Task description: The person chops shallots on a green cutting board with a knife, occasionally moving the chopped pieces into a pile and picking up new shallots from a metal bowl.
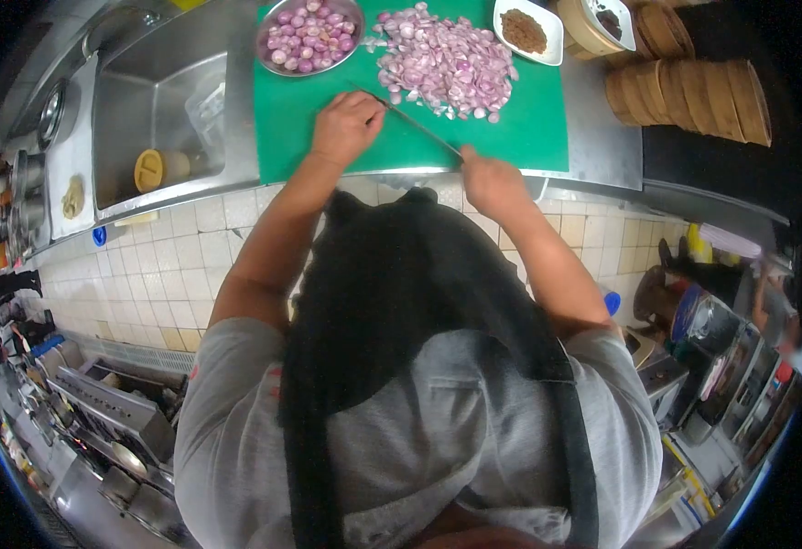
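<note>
The right hand (497, 186) wraps its fingers round the handle of the knife (422, 129), over the board's (291, 133) near middle; likely light and stiff, it is best held there. The left hand's (348, 126) fingers curl beside it, pinching what I cannot tell.

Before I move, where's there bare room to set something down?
Bare green board lies left of your left hand, nearer you than the bulb bowl, and right of the sliced pile, nearer you than the white dish. Crowded: the board's far side, and around the knife in your right hand.
</note>
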`<state>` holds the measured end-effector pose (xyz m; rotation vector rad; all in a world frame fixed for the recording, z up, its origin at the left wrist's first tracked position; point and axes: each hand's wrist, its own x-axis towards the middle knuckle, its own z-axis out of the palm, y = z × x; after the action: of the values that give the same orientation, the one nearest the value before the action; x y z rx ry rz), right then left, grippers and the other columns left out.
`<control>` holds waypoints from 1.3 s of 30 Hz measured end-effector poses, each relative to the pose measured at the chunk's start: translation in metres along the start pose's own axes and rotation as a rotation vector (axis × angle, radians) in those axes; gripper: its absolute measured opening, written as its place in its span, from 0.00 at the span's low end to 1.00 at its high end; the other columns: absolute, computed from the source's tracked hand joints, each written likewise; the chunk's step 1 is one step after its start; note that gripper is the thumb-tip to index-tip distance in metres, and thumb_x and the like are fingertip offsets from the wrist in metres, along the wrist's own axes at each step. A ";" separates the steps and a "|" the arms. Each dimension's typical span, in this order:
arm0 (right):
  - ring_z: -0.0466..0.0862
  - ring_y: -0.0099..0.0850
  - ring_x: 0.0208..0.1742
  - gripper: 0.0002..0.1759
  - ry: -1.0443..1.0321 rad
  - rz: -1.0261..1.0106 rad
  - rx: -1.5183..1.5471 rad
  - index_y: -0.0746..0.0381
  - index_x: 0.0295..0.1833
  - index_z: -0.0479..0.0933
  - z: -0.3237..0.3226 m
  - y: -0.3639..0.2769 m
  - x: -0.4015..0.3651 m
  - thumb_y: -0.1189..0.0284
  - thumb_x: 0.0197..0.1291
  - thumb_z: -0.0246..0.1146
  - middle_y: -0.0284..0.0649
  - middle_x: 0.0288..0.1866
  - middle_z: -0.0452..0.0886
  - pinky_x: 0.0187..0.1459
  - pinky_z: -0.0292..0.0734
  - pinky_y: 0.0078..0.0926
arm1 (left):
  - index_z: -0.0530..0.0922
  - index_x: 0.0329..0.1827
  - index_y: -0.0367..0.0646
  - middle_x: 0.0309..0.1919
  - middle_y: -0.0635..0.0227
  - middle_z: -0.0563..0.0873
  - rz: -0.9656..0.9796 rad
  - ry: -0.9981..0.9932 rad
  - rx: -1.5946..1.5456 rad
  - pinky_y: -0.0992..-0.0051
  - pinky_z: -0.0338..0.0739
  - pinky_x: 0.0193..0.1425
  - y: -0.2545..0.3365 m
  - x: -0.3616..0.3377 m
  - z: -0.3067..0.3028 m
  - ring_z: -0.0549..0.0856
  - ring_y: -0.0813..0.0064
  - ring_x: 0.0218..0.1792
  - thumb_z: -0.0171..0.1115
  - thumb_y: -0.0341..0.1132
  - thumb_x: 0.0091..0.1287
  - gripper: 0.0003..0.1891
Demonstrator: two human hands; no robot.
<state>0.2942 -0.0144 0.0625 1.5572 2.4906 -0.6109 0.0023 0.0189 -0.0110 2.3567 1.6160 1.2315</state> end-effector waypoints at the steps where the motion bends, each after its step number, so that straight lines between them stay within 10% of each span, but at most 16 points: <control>1: 0.89 0.56 0.46 0.11 -0.013 0.014 -0.008 0.63 0.59 0.73 -0.005 -0.001 0.000 0.71 0.77 0.54 0.56 0.40 0.89 0.49 0.82 0.57 | 0.88 0.35 0.48 0.39 0.69 0.91 -0.006 -0.011 -0.005 0.63 0.87 0.46 0.000 0.000 0.000 0.90 0.62 0.41 0.75 0.29 0.61 0.04; 20: 0.87 0.63 0.51 0.15 -0.022 0.104 0.170 0.63 0.61 0.74 -0.004 0.029 -0.009 0.65 0.79 0.55 0.63 0.45 0.88 0.55 0.79 0.62 | 0.92 0.51 0.53 0.49 0.63 0.94 -0.266 0.069 -0.012 0.60 0.87 0.52 -0.027 0.071 -0.075 0.92 0.58 0.49 0.71 0.34 0.68 0.10; 29: 0.85 0.66 0.54 0.15 -0.021 0.164 0.219 0.64 0.62 0.73 -0.002 0.022 -0.010 0.66 0.79 0.55 0.66 0.48 0.87 0.58 0.77 0.64 | 0.91 0.58 0.52 0.50 0.61 0.94 -0.301 -0.615 0.160 0.60 0.86 0.58 -0.057 0.131 -0.064 0.93 0.57 0.50 0.71 0.38 0.68 0.15; 39: 0.85 0.64 0.54 0.16 -0.064 0.159 0.227 0.64 0.63 0.73 -0.011 0.015 -0.010 0.65 0.79 0.54 0.65 0.49 0.87 0.57 0.77 0.64 | 0.92 0.56 0.53 0.47 0.63 0.95 -0.351 -0.489 -0.087 0.64 0.86 0.56 -0.083 0.099 -0.054 0.94 0.63 0.49 0.71 0.39 0.66 0.15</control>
<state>0.3135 -0.0123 0.0721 1.7612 2.2887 -0.9292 -0.0804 0.1152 0.0479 1.9905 1.6579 0.5875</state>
